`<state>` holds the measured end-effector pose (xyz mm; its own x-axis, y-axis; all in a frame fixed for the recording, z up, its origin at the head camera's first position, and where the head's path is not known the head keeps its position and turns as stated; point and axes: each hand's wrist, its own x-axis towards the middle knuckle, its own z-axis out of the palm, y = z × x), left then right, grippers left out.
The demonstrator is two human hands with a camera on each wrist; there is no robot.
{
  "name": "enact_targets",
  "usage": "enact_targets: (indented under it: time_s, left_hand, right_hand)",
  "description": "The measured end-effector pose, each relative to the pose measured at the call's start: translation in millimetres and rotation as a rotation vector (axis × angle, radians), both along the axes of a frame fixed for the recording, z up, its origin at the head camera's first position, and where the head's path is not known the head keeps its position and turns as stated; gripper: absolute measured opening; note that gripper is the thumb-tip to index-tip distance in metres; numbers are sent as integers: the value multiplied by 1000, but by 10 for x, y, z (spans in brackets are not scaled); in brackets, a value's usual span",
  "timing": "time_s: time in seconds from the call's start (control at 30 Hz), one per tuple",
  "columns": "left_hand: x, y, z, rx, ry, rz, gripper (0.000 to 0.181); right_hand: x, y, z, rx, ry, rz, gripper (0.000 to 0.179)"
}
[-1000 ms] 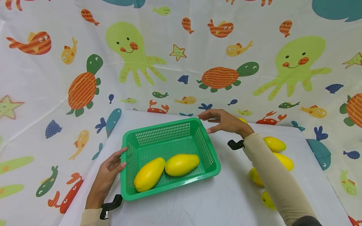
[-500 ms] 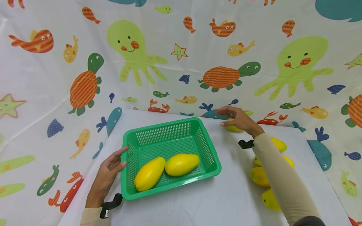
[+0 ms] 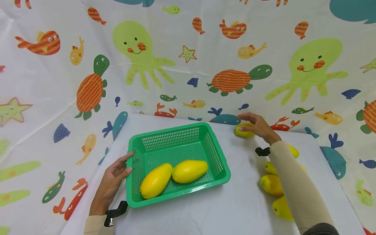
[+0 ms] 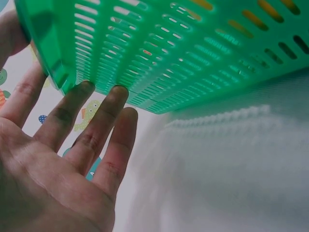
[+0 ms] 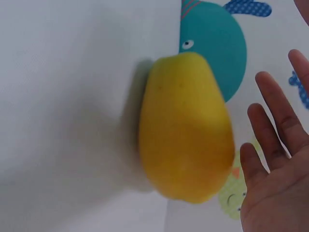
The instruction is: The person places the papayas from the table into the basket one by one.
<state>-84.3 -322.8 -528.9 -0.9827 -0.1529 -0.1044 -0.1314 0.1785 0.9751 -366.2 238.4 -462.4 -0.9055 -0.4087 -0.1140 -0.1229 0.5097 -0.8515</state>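
Observation:
A green plastic basket (image 3: 179, 194) sits on the white-covered table, holding two yellow papayas, one on the left (image 3: 156, 181) and one on the right (image 3: 190, 171). My left hand (image 3: 111, 179) rests against the basket's left side; in the left wrist view its fairly straight fingers (image 4: 104, 113) touch the slotted outer wall. At the back of the table, my right hand (image 3: 258, 126) hovers at another yellow papaya (image 5: 186, 128), fingers spread. The right wrist view shows a gap between those fingers and the fruit. In the head view the hand partly covers this papaya.
Several more yellow papayas lie on the right side of the table (image 3: 235, 209), one of them (image 3: 271, 184) partly under my right forearm. A white cloth (image 3: 182, 32) printed with sea animals hangs behind and along both sides.
My right hand has moved right from the basket's right rim to the papaya at the back. The left hand, the basket and its two papayas stay put.

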Motion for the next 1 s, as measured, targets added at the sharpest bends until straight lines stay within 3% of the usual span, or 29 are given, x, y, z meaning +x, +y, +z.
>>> enact_targets:
  time_s: [0.43,0.7,1.0]
  left_hand:
    - [-9,-17,-33,-16,15,-3,60]
    - [-18,-20,-30,4,18,-4,60]
    - [-17,-23,-41,22,39,-11,59]
  right_hand:
    - [-2,140,-217,105,-43,-75,69]
    - [2,137,-326,156,-95,2,69]
    - [30,24,-298,149,-39,41,65]
